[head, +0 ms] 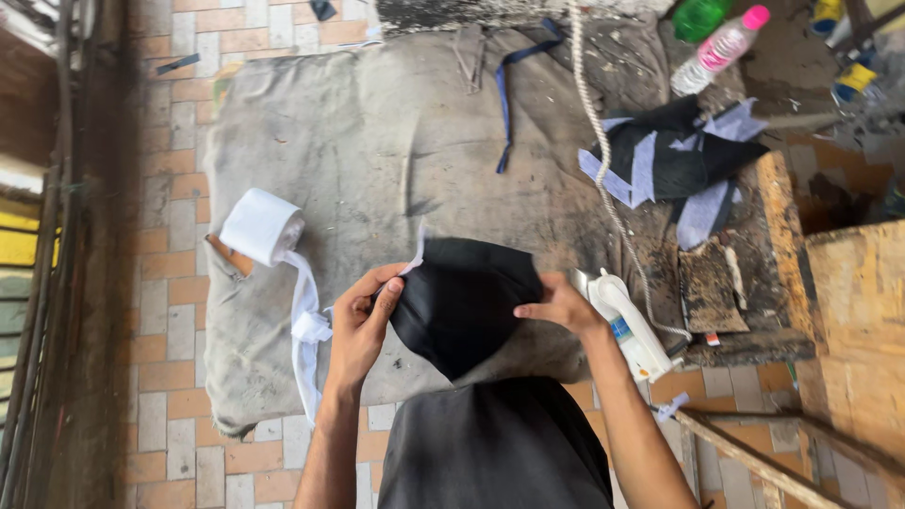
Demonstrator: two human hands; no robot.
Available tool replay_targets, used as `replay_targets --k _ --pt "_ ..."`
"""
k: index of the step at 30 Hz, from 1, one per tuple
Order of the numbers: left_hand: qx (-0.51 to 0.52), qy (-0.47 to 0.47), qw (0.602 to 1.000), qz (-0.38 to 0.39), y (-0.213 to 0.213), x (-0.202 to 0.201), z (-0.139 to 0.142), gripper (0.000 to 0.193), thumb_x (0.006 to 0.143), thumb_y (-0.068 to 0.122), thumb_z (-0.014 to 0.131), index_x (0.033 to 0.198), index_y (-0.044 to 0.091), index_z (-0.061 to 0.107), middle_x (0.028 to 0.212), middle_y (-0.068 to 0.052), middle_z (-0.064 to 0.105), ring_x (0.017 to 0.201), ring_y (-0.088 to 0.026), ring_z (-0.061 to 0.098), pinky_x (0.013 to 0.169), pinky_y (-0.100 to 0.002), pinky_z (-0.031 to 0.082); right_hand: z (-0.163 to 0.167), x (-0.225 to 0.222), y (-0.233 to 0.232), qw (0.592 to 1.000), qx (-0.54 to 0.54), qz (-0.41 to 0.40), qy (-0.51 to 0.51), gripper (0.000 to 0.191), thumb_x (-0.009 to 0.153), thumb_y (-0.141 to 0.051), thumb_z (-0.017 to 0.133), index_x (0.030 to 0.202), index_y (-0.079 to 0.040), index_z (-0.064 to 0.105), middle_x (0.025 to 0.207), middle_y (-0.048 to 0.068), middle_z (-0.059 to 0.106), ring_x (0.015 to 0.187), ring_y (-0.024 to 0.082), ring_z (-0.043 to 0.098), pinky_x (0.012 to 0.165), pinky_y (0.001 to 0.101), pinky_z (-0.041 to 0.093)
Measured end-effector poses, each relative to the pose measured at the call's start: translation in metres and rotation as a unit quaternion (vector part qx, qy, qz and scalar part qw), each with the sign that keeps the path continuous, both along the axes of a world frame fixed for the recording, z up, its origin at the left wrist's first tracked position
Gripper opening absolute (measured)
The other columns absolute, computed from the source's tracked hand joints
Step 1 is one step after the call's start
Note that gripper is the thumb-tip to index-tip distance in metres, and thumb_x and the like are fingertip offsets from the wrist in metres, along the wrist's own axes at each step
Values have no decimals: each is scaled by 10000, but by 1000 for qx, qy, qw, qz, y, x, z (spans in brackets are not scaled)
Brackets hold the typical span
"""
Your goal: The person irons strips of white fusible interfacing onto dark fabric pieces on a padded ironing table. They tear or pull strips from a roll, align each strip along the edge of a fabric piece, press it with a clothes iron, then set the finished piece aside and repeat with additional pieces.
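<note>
A black piece of cloth [462,297], roughly shield-shaped with a white edge at its top left, is held up over the front of a grey padded work surface [377,141]. My left hand [363,320] pinches its left edge and my right hand [556,306] grips its right edge. The cloth's lower point hangs toward my dark garment below.
A white fabric roll [262,226] with a loose strip lies at the left. A white iron [630,325] sits just right of my right hand, its cord running up. A pile of black and pale cloth pieces [674,160] and bottles [716,47] lie at the back right.
</note>
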State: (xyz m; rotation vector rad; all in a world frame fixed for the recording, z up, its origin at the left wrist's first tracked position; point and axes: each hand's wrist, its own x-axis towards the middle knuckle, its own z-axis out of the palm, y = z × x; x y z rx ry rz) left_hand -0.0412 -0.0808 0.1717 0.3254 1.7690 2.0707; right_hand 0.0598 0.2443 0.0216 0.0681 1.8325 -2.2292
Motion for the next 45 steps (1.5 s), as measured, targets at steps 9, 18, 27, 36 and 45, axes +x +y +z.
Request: replay_targets --k 9,18,27,36,45 --pt "27 -21 999 7 -16 8 -32 219 1043 111 574 1229 7 624 1083 1 661 1029 -52 593 933 -218 451 88 19 -10 970 215 -47 103 490 867 -114 784 1308 32 626 1214 110 743 1132 170 672 1002 315 507" --pt "-174 -68 982 -8 -6 0 -20 231 949 179 756 1108 13 779 793 -11 725 730 -47 586 640 -228 469 97 15 -22 946 320 8 57 394 899 -214 773 1251 -47 712 1140 104 797 1054 186 741 912 336 570" --pt "-122 16 991 52 -8 -23 -27 229 977 154 708 1132 -13 736 910 -20 756 849 -47 653 756 -208 515 56 -20 -3 901 382 193 -67 693 694 -306 922 1267 -12 667 1203 143 744 1097 234 707 947 345 535" --pt "-108 171 976 83 -22 -40 -25 141 1012 63 684 1136 -6 685 1116 -65 710 1034 -111 649 906 -243 499 153 -29 31 799 523 -208 214 282 759 -12 832 1024 -60 749 997 80 745 891 232 727 793 341 578" --pt "-480 291 819 114 -89 -31 -108 343 877 1 708 1217 46 697 1300 -178 653 1164 -389 591 963 -473 473 92 31 -86 861 482 -22 162 449 810 -79 770 1239 -53 637 1303 135 606 1251 338 552 1051 422 468"
